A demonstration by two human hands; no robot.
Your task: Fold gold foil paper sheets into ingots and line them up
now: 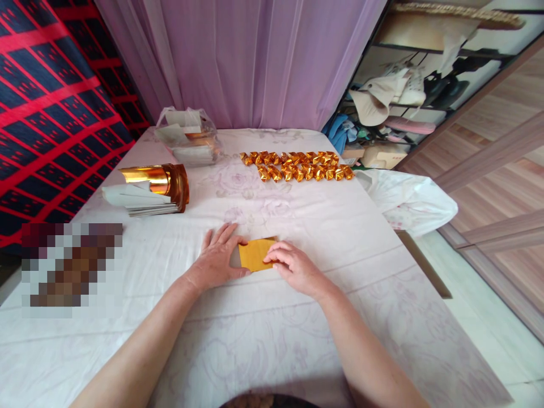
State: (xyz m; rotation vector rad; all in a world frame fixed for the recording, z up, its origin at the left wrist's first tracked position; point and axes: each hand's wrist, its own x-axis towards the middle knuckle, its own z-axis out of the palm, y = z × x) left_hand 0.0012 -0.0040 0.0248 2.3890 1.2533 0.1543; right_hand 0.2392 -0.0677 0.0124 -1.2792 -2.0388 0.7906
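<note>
A small folded sheet of yellow-gold paper [255, 255] lies on the table in front of me. My left hand [217, 256] rests flat with its fingers spread, thumb and index tips touching the paper's left corners. At the paper's right edge, my right hand [295, 266] has its fingers bent together over the sheet, thumb side partly hidden. Farther off, two rows of shiny folded gold paper pieces [300, 173] stand on the cloth. To the left lies a stack of gold foil sheets [155, 180] with pale backs.
A clear plastic bag [189, 136] of paper sheets sits at the far left. The table wears a pale floral cloth [272, 340]. Beyond the right edge are a white plastic bag [419, 201] and a shelf with a cap [374, 99]. A pixelated patch covers something at left.
</note>
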